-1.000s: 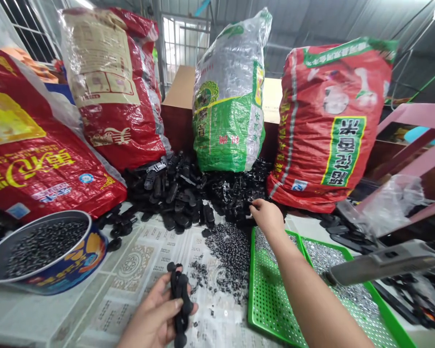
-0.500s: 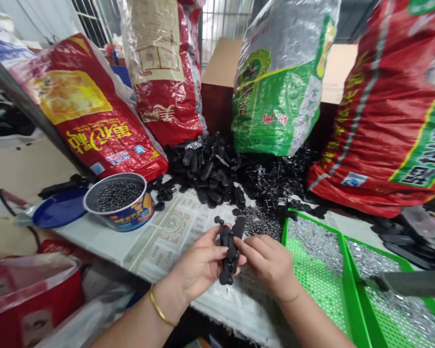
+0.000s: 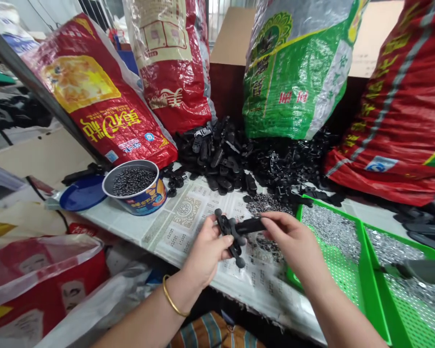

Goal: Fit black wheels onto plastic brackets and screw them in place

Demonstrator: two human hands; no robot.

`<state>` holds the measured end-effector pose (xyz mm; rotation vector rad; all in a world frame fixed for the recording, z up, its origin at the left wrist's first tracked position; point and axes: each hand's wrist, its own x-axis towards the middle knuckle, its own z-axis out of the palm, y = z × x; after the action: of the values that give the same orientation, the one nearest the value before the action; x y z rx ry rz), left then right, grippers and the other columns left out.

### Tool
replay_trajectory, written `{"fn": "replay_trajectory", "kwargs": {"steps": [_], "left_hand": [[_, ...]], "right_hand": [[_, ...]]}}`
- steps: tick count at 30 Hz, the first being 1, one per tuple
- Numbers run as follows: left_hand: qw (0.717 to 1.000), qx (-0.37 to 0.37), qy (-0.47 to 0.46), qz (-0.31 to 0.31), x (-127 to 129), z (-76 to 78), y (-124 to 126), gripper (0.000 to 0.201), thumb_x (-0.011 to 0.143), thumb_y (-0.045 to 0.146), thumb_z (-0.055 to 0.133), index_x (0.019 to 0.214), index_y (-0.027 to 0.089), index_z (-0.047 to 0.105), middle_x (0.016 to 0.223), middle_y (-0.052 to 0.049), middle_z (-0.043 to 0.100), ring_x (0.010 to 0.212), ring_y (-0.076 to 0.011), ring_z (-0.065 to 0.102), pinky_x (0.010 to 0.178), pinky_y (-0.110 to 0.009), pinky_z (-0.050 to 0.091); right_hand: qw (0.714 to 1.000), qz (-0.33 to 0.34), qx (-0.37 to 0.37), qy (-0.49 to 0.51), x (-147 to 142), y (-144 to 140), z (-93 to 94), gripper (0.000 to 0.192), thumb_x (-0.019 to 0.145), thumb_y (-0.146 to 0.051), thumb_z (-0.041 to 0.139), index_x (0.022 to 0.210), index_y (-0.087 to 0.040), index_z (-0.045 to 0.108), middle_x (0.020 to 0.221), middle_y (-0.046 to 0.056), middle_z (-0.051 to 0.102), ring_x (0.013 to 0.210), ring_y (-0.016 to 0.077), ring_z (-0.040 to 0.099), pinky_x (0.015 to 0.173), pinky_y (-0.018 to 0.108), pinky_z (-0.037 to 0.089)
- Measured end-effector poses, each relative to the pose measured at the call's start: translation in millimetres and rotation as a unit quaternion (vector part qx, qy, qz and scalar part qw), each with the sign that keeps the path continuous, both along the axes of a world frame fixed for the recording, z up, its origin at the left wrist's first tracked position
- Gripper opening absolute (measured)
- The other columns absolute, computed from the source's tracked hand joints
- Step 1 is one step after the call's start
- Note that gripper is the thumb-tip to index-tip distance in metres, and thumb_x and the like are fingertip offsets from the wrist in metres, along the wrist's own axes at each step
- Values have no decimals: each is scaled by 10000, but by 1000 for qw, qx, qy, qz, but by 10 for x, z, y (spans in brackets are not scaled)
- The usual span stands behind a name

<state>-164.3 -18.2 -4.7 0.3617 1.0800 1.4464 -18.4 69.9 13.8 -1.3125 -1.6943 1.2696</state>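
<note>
Now right hand (image 3: 293,239) (prev. lower) holds flat part (image 3: 249,225) sideways.

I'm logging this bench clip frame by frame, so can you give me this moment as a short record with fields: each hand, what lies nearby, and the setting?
left hand: grips a bunch of black plastic parts, gold bangle on the wrist
right hand: pinches a flat black piece against that bunch
behind the hands: pile of black parts at the foot of the sacks
left of hands: round tin filled with small dark pellets
right of hands: green perforated trays with small silvery bits
surface: table covered in printed paper
</note>
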Motion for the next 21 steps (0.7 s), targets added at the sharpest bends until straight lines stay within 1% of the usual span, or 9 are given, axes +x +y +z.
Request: {"fn": "replay_trajectory", "kwargs": {"steps": [1, 2, 3, 5, 8, 10, 16, 18, 21], "left_hand": [[1000, 2, 10, 25, 1, -17, 3, 434, 730, 137, 575, 1083, 252, 352, 1139, -67, 565, 800, -199, 654, 528, -239, 499], [999, 6, 22, 47, 5, -38, 8, 444, 738, 148, 572, 1099, 267, 343, 1148, -63, 564, 832, -204, 645, 529, -246, 505], [997, 10, 33, 64, 12, -61, 14, 460, 746, 157, 570, 1123, 280, 336, 1145, -60, 569, 862, -207, 634, 532, -247, 508], [995, 23, 48, 90, 43, -102, 30, 478, 764, 178, 572, 1160, 294, 331, 1130, -58, 579, 908, -204, 616, 548, -236, 509], [991, 42, 42, 117, 122, -134, 50, 473, 790, 222, 577, 1182, 309, 327, 1180, -60, 557, 971, -204, 594, 613, -241, 514], [991, 48, 27, 121, 169, -134, 50, 461, 803, 234, 568, 1189, 314, 328, 1224, -63, 532, 995, -207, 585, 667, -265, 518], [988, 86, -10, 126, 196, -127, -12, 511, 791, 142, 522, 1235, 300, 326, 1229, -66, 529, 1032, -192, 562, 775, -283, 488], [988, 82, -1, 133, 185, -139, -33, 483, 806, 190, 530, 1230, 306, 329, 1218, -61, 530, 1038, -189, 555, 797, -290, 481], [987, 52, 40, 148, 168, -165, -44, 408, 828, 299, 540, 1188, 316, 350, 1170, -45, 534, 1010, -173, 555, 789, -278, 480]], "right_hand": [[995, -47, -62, 54, 29, -41, -20, 276, 680, -396, 675, 884, -213, 637, 762, 14, 639, 650, 160, 612, 646, 310, 489], [984, -84, -115, 107, 52, -92, -45, 324, 641, -405, 708, 885, -211, 622, 737, 2, 628, 628, 150, 606, 629, 294, 488], [971, -107, -153, 150, 63, -153, -76, 355, 609, -407, 734, 877, -209, 612, 723, -9, 618, 625, 140, 599, 626, 278, 484], [955, -116, -187, 198, 37, -285, -140, 356, 579, -402, 760, 835, -204, 610, 720, -21, 607, 650, 119, 577, 639, 243, 467], [959, -92, -176, 203, -99, -447, -218, 291, 614, -403, 740, 777, -195, 621, 719, -28, 595, 682, 95, 520, 653, 201, 425], [961, -89, -165, 202, -200, -497, -246, 269, 629, -408, 726, 756, -196, 621, 698, -34, 587, 684, 94, 497, 652, 196, 406], [957, -98, -161, 221, -337, -492, -269, 274, 593, -390, 739, 716, -185, 607, 706, -19, 599, 726, 132, 526, 722, 254, 416], [958, -99, -159, 219, -356, -488, -286, 267, 599, -386, 732, 718, -182, 608, 701, -12, 598, 718, 141, 527, 719, 271, 419], [959, -100, -155, 214, -382, -496, -323, 261, 605, -382, 726, 729, -185, 608, 705, -7, 599, 707, 145, 521, 697, 276, 416]]}}
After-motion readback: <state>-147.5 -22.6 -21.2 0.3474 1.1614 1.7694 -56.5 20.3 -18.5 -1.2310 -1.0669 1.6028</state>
